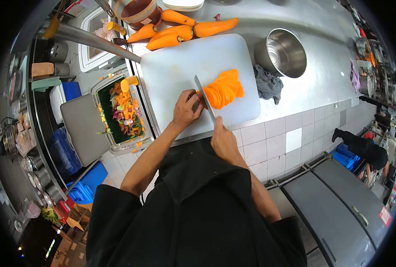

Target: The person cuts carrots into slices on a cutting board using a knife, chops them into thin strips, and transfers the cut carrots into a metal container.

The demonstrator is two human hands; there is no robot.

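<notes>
Black top at 6 o'clock, closest; right hand has fingers wrapped shut on the knife, blade pointing to 11, and left hand has fingers curled just left of the blade, grip gap and hold partly hidden, can't tell. Carrot slices fan out on the board, right of the blade. From board centre on the desk: whole carrots 11–12, pot 2, cloth 3.
</notes>
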